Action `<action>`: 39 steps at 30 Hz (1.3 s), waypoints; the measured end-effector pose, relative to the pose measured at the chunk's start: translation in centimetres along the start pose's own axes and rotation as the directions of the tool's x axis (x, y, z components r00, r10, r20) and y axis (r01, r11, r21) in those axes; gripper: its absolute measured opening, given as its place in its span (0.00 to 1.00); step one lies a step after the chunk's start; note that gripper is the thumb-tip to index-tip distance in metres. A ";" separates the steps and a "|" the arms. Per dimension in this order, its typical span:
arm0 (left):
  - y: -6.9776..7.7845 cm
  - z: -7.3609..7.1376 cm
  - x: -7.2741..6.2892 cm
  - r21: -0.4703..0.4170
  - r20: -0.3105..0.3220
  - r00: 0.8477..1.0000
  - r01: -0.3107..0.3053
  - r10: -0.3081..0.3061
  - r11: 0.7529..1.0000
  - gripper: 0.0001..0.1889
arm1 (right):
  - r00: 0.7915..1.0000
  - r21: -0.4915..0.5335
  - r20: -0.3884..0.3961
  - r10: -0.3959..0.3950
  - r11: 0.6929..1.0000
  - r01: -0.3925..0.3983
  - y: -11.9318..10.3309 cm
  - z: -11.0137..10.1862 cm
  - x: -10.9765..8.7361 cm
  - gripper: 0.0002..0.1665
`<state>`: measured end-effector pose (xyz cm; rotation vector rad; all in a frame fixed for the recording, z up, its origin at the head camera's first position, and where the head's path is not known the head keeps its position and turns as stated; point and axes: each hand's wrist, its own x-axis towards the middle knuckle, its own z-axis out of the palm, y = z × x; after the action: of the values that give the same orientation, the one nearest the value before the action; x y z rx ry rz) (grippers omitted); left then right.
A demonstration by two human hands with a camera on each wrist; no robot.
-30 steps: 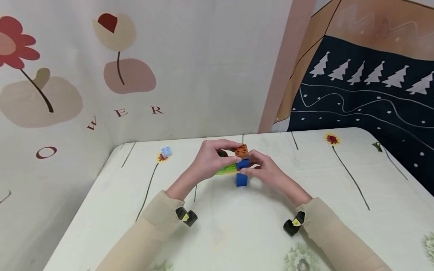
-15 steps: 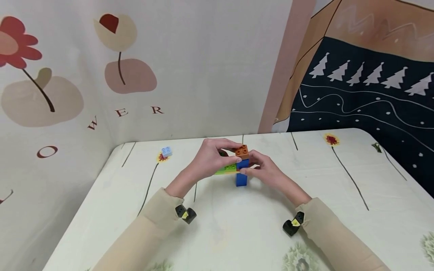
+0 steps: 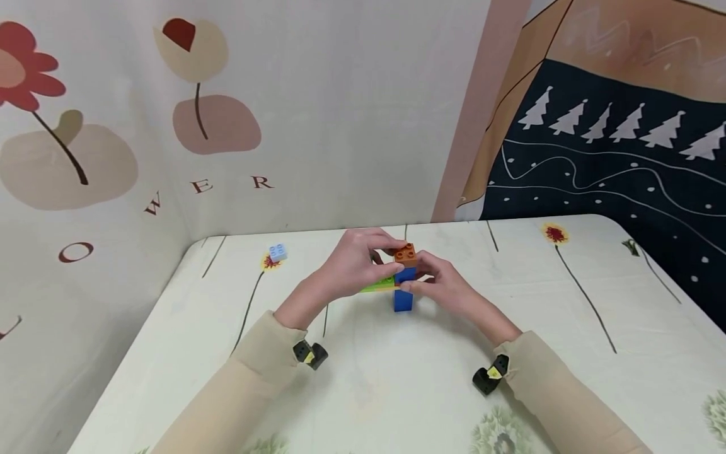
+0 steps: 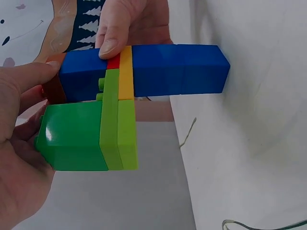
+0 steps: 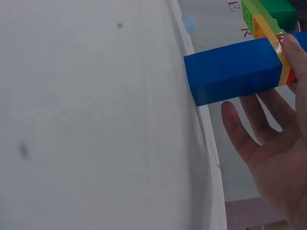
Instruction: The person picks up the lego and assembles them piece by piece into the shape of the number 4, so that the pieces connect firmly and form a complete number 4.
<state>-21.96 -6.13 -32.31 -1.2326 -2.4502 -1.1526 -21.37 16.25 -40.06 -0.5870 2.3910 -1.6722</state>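
Observation:
An upright tower of toy building bricks is between both hands in the head view. On top is an orange-brown brick (image 3: 405, 255), pinched by the left hand (image 3: 363, 263) between thumb and fingers. A blue brick (image 4: 84, 74) lies directly below it. Under that come thin red (image 4: 113, 62) and yellow (image 4: 125, 72) layers, then two lower blue bricks (image 5: 235, 69). Light green pieces (image 4: 111, 139) jut sideways, bearing a dark green brick (image 4: 74, 136) beside the left palm. The right hand (image 3: 445, 287) grips the tower, its thumb at the red layer. Whether the base touches the table is unclear.
A loose pale blue brick (image 3: 277, 252) lies at the back left of the table, which has a flower-printed white cloth (image 3: 363, 378). Behind it hangs a printed curtain (image 3: 340, 126), with dark tree-patterned fabric (image 3: 612, 151) at the right.
The left hand has shifted very slightly and now covers more of the green part in the head view. The right hand and the tower stay nearly still.

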 end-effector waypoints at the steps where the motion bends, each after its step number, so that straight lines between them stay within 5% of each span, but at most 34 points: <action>1: 0.0 -0.1 0.1 0.011 0.007 1.000 -0.009 0.009 1.000 0.17 | 1.000 -0.001 0.000 -0.001 1.000 0.001 0.0 0.0 0.0 0.21; 24: 0.1 -0.2 0.0 -0.055 0.020 0.999 0.035 -0.034 0.998 0.18 | 0.999 -0.016 0.007 -0.036 0.999 0.036 -0.1 0.0 0.0 0.20; 31: -0.7 -0.8 -1.1 -0.093 0.045 0.987 0.160 -0.157 0.983 0.23 | 0.999 -0.012 0.007 -0.033 0.999 0.033 -0.2 0.1 0.1 0.22; 39: -1.6 -2.7 -4.0 -0.159 -0.055 0.953 0.287 -0.299 0.945 0.29 | 1.000 -0.002 -0.010 0.005 1.000 -0.005 -0.2 0.3 -0.1 0.22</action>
<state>-21.00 -11.03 -33.20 -0.8527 -2.5894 -1.4543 -21.11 16.03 -40.01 -0.5736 2.3990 -1.6749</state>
